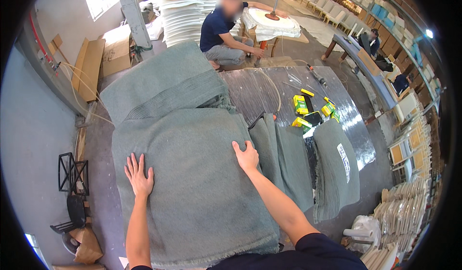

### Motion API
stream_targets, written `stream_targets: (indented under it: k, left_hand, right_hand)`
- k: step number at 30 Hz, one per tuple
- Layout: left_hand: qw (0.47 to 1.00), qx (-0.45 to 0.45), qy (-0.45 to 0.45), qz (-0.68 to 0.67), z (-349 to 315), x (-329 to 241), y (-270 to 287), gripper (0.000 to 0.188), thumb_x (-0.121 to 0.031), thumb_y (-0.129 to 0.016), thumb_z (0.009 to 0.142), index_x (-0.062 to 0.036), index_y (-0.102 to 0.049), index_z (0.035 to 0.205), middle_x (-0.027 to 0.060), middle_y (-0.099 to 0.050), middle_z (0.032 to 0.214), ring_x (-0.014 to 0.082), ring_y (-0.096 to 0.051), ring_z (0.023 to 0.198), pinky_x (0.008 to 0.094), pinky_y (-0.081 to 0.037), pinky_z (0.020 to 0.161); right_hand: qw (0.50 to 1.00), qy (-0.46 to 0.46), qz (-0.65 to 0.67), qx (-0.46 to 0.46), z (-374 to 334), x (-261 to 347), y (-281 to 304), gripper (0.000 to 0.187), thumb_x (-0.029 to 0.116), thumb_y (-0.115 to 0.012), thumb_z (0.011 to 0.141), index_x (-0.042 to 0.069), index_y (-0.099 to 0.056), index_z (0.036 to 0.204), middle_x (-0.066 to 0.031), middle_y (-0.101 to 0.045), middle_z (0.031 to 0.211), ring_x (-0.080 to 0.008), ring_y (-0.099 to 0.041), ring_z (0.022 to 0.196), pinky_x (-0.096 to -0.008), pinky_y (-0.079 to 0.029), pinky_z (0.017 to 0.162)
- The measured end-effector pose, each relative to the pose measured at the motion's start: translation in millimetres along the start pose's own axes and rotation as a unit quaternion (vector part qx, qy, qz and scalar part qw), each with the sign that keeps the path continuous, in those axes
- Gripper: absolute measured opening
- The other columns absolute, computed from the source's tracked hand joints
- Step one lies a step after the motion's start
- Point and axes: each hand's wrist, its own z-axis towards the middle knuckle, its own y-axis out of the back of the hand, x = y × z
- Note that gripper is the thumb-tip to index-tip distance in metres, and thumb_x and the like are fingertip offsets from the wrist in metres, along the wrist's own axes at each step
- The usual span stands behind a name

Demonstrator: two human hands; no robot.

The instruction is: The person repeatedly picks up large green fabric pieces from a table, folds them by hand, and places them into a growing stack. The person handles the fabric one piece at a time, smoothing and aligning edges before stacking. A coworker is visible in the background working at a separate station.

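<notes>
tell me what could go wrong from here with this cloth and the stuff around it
The cloth might wrinkle or skew if the left hand, flat on it, and the right hand, near its right edge, push unevenly.
Its frayed near edge could shed or snag threads.
The yellow-green boxes lie loose beyond the smaller folded pieces, so shifting those pieces could knock them about.

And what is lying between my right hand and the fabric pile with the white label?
In the head view, folded grey-green fabric lies between your right hand and the fabric pile with the white label.
</notes>
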Motion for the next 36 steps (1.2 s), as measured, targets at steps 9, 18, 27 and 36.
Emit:
stream_targets:
  k: [9, 18, 27, 36]
  left_hand:
    - [1.000, -0.007, -0.006, -0.004, -1.3, -1.2, -1.6, 0.068, -0.031, -0.063, 0.094, -0.0196, -0.043, 0.158, 0.0127, -0.024, 0.171, 0.0343, -0.017, 0.159, 0.0554, -0.010, 0.128]
    - [1.000, -0.014, -0.015, -0.004, -3.1, -0.2, -3.3, 0.069, -0.030, -0.063, 0.093, -0.0201, -0.042, 0.159, 0.0124, -0.024, 0.171, 0.0343, -0.017, 0.159, 0.0565, -0.010, 0.127]
    - [1.000, -0.013, -0.018, 0.007, -3.0, 4.8, -8.4, 0.070, -0.031, -0.062, 0.094, -0.0207, -0.040, 0.160, 0.0121, -0.022, 0.171, 0.0342, -0.016, 0.159, 0.0566, -0.010, 0.128]
    - [1.000, -0.006, -0.012, 0.005, -3.0, 1.4, -4.5, 0.070, -0.030, -0.062, 0.094, -0.0209, -0.040, 0.160, 0.0114, -0.022, 0.172, 0.0335, -0.015, 0.159, 0.0563, -0.009, 0.128]
  right_hand:
    - [1.000, -0.007, 0.014, 0.004, -1.6, -1.0, 2.7, 0.076, 0.069, -0.064, 0.087, 0.004, -0.066, 0.126, -0.0261, -0.073, 0.109, -0.0439, -0.069, 0.109, -0.0514, -0.053, 0.093]
    - [1.000, -0.011, 0.006, 0.015, -0.8, 0.2, 3.4, 0.076, 0.068, -0.064, 0.087, 0.003, -0.065, 0.127, -0.0257, -0.074, 0.109, -0.0443, -0.069, 0.109, -0.0517, -0.053, 0.093]
    - [1.000, -0.004, 0.003, 0.012, -1.1, -0.8, 3.3, 0.076, 0.068, -0.063, 0.087, 0.003, -0.065, 0.126, -0.0266, -0.073, 0.111, -0.0446, -0.068, 0.109, -0.0521, -0.052, 0.093]
    - [1.000, -0.006, 0.001, 0.016, -1.0, -0.1, 4.0, 0.075, 0.068, -0.063, 0.088, 0.003, -0.065, 0.125, -0.0257, -0.073, 0.112, -0.0445, -0.068, 0.110, -0.0517, -0.052, 0.094]
